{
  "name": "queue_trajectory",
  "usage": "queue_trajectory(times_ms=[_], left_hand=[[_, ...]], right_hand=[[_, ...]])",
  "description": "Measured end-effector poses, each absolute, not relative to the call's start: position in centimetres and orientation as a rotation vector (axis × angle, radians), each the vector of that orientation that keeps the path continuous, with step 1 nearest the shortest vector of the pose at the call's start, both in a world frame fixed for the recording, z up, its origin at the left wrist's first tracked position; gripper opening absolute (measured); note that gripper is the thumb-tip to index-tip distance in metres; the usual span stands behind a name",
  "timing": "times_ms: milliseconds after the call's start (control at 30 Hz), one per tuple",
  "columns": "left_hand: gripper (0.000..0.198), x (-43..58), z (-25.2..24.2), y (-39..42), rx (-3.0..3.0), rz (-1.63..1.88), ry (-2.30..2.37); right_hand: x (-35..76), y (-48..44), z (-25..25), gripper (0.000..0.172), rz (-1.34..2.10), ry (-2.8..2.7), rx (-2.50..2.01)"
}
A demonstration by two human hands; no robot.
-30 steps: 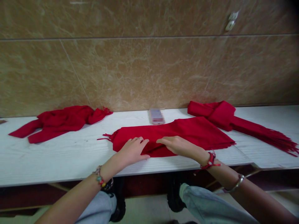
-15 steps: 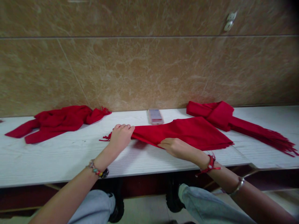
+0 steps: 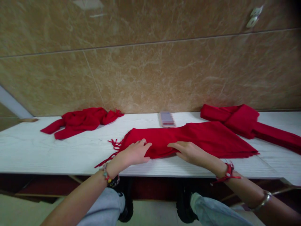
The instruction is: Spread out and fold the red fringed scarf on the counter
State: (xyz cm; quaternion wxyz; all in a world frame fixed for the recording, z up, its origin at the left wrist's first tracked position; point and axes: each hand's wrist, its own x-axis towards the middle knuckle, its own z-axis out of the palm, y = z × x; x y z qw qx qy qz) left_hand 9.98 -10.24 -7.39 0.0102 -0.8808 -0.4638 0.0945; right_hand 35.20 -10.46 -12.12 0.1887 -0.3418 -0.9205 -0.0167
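Observation:
A red fringed scarf (image 3: 164, 136) lies folded lengthwise and fairly flat on the white bench top, its near edge toward me. My left hand (image 3: 135, 153) rests on its left part near the fringe, fingers spread and the thumb apart at the near edge. At the middle of that edge, my right hand (image 3: 191, 153) has its fingers over the cloth; its thumb is mostly hidden, and the edge seems pinched there. The scarf's right end fans out wider, partly beside a second, knotted red scarf (image 3: 242, 121).
A crumpled red scarf (image 3: 82, 121) lies at the back left. A phone (image 3: 167, 120) sits behind the middle scarf. The white bench top (image 3: 77, 157) runs along a brown tiled wall (image 3: 145, 75). My legs and dark shoes are below its front edge.
My left hand has let go of the scarf's left end and moved inward onto its cloth. That end now lies spread wider, with more fringe showing. The view has shifted and tilted.

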Motion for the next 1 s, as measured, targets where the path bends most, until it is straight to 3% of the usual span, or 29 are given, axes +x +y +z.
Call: queue_trajectory(times_ms=[67, 267, 433, 567, 667, 767, 900, 1000], left_hand=[[0.041, 10.3, -8.2, -10.2, -2.733, 0.253, -1.372], [0.035, 7.3, -6.9, -8.4, -2.689, 0.318, -1.357], [0.029, 5.4, -4.9, -7.8, -2.478, 0.371, -1.472], [0.019, 5.4, -3.6, -8.4, -2.575, 0.424, -1.459], [0.028, 6.5, -4.1, -8.8, -2.768, 0.461, -1.410], [0.029, 8.7, -5.8, -8.9, -2.797, 0.290, -1.284], [0.031, 11.6, -7.7, -8.8, -2.764, 0.304, -1.158], [0.045, 12.4, -8.3, -8.6, -2.751, 0.360, -1.169]], right_hand=[[35.2, -10.3, -12.5, 0.038, -0.050, -2.551, -0.960], [35.4, -10.2, -12.7, 0.025, -0.037, -2.604, -0.863], [36.0, -10.8, -11.1, 0.019, -0.169, -2.681, -1.058], [37.9, -11.4, -9.1, 0.032, -0.115, -2.747, -1.216], [39.9, -11.9, -7.6, 0.045, 0.064, -2.762, -1.280], [41.7, -12.3, -6.5, 0.041, 0.192, -2.724, -1.345], [43.0, -12.4, -6.7, 0.028, -0.019, -2.673, -1.441], [43.3, -12.4, -7.5, 0.023, -0.177, -2.680, -1.448]])
